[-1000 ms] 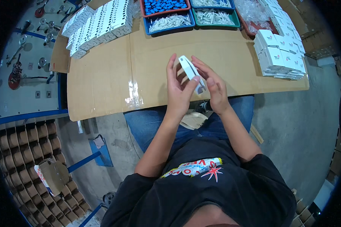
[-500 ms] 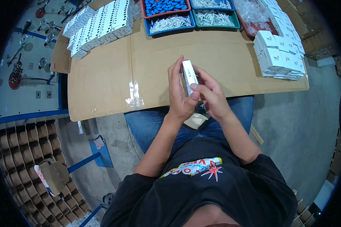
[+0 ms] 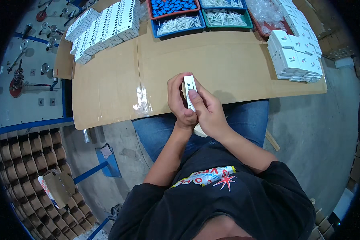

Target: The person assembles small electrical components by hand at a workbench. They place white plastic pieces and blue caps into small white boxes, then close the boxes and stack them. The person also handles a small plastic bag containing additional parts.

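Note:
Between my two hands I hold a small white box (image 3: 190,85) with dark print on its narrow side, above the near edge of the cardboard-covered table. My left hand (image 3: 177,98) closes round its left side. My right hand (image 3: 210,110) wraps the right side, with the thumb pressed on the narrow face. Much of the box is hidden by the fingers and palms. A pale round thing (image 3: 200,131) shows partly below my wrists, near my lap; I cannot make out its kind.
Rows of white boxes (image 3: 108,30) stand at the far left, and stacked white boxes (image 3: 294,58) at the right. A blue tray (image 3: 178,35) and a green tray (image 3: 229,28) hold small white parts; a red tray (image 3: 174,16) holds blue pieces. Clear plastic bags (image 3: 266,18) lie beside them.
Both hands have moved a little left and toward me with the box. They have closed more tightly round it, and the right thumb now lies along its narrow face.

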The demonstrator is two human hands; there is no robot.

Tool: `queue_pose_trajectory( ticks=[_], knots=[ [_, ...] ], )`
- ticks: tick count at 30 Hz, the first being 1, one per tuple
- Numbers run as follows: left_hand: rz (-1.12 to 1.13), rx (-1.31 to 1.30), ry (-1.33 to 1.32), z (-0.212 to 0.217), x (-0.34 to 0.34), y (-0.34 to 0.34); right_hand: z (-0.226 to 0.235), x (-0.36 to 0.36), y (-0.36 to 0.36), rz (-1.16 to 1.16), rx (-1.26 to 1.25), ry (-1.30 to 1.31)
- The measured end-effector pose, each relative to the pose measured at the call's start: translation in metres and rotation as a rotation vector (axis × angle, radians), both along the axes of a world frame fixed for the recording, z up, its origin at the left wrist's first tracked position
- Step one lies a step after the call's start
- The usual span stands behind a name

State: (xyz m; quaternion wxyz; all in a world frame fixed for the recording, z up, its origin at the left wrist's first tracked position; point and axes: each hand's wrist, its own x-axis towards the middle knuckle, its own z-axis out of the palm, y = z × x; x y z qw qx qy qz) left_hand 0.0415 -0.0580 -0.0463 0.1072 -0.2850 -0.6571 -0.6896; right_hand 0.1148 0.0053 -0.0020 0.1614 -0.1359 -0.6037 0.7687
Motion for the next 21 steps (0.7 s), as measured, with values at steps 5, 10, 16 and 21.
queue_pose_trajectory(
  ticks=[5, 10, 16, 21],
  knots=[
    [0.024, 0.034, -0.006, 0.006, 0.007, -0.002, 0.012, 0.009, 0.002, 0.071, 0.095, -0.119],
    [0.039, 0.075, 0.078, 0.004, 0.009, -0.003, 0.013, 0.012, -0.007, -0.037, 0.184, 0.008],
    [0.03, 0.14, 0.242, 0.022, 0.014, -0.008, 0.021, 0.023, -0.011, -0.035, 0.286, 0.125],
    [0.031, 0.18, 0.311, 0.027, 0.013, -0.007, 0.016, 0.021, -0.012, -0.002, 0.389, 0.23]
  ],
)
